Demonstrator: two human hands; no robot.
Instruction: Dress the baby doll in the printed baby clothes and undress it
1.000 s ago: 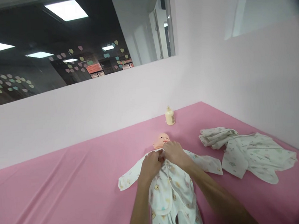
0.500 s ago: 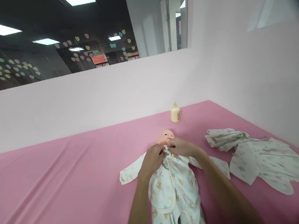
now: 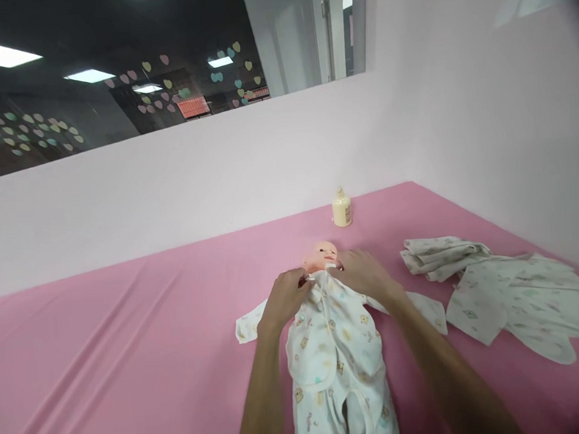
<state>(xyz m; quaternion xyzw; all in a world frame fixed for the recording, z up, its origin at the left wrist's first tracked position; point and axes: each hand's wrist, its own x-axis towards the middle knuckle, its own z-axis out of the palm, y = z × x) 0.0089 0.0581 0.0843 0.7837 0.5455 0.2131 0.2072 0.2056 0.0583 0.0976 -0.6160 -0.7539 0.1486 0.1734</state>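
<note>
A baby doll (image 3: 321, 255) lies on its back in a white printed baby outfit (image 3: 337, 347), its sleeves spread to both sides. My left hand (image 3: 290, 296) pinches the outfit's collar or a tie at the neck, where a bit of white cloth pokes out between thumb and finger. Across from it, my right hand (image 3: 361, 273) is closed on the collar's other side, close under the doll's chin. Its fingertips are partly hidden. One front panel overlaps the other down the doll's chest, and the legs run out of the lower edge of the view.
A pink-covered table (image 3: 130, 363) carries everything. Behind the doll's head stands a cream pump bottle (image 3: 342, 209). More white printed baby clothes (image 3: 516, 293) lie crumpled at the right. A white wall (image 3: 191, 184) with a dark window (image 3: 107, 71) borders the back; another wall rises on the right.
Both hands have drawn slightly apart at the neck, pulling the collar up and outward. The view has shifted a little, so the table contents appear higher.
</note>
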